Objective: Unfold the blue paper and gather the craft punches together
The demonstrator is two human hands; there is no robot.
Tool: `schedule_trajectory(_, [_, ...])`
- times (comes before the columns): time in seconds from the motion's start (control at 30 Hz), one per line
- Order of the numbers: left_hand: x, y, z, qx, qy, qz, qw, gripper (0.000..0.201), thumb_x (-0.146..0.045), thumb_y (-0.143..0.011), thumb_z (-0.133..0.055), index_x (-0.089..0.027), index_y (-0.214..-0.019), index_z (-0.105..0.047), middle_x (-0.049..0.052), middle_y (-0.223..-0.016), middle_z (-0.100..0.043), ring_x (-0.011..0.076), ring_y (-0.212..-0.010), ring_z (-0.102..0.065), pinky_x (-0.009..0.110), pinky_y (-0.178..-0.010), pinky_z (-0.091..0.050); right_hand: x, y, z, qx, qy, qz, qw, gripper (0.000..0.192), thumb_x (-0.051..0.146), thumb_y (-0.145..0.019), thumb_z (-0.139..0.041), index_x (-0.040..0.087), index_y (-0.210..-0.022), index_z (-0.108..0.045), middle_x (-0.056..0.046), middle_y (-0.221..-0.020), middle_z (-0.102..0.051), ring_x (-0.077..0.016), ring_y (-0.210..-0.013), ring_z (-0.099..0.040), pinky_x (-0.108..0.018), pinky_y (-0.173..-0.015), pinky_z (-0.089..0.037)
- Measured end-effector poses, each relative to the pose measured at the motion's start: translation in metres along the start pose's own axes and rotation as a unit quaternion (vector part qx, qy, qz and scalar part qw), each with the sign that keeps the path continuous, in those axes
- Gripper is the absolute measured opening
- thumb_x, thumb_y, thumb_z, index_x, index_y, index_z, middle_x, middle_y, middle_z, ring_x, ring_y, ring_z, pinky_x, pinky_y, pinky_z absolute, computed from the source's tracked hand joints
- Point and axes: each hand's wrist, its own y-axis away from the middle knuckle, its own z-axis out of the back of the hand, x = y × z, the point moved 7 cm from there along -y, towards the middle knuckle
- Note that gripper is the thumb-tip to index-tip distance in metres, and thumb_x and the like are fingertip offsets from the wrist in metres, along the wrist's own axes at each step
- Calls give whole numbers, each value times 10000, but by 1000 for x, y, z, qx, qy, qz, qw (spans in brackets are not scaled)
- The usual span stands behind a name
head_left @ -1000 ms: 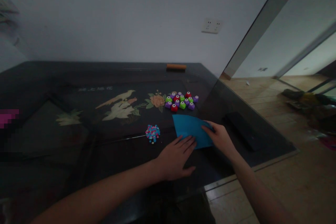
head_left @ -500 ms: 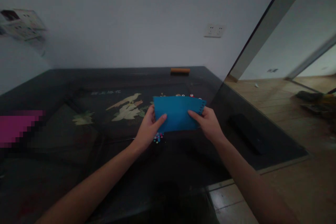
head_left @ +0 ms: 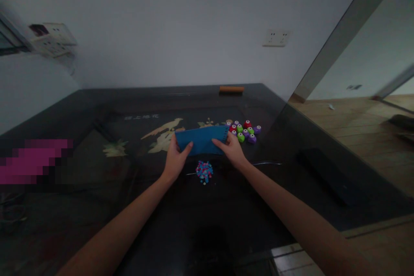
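Note:
A blue sheet of paper (head_left: 202,140) with a row of punched holes along its right edge is held between both hands over the dark table. My left hand (head_left: 176,157) grips its left end, thumb on the near face. My right hand (head_left: 231,148) pinches the right end the same way. Just below the sheet lies a small pile of blue and pink confetti-like bits (head_left: 204,171). Beyond my right hand sit several red, green and purple round pieces with eye-like white tops (head_left: 246,131). The fingers behind the paper are hidden.
An orange-brown roll (head_left: 231,89) lies at the table's back edge. On the right is a long black object (head_left: 323,174). The glossy black table (head_left: 181,224) bears a bird-and-flower inlay (head_left: 163,136). A wall socket (head_left: 276,38) is above; a pixelated magenta patch is at left.
The blue sheet has moved left and tilted flatter, showing less of its face. The confetti pile and the coloured round pieces now show more fully. The view has shifted slightly.

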Motion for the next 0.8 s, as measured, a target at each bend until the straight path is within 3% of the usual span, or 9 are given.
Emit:
schedule_trajectory(0.57, [1, 3, 0, -16, -78, 5, 997, 345, -416, -759, -655, -160, -985, -603, 77, -963, -697, 252, -890, -656, 415, -843, -522, 2, 6, -3, 23, 40, -15, 999, 335, 390, -714, -701, 170, -957, -632, -86, -956, -701, -232, -859, -659, -433, -839, -526])
schedule_trajectory(0.8, [3, 4, -4, 10, -93, 16, 996, 335, -407, -770, -636, -142, -974, -617, 89, -960, -705, 258, -881, -660, 421, -830, -522, -7, 5, -3, 42, 63, -14, 997, 310, 410, -712, -697, 162, -894, -649, -73, -895, -712, -227, -810, -660, -426, -818, -524])
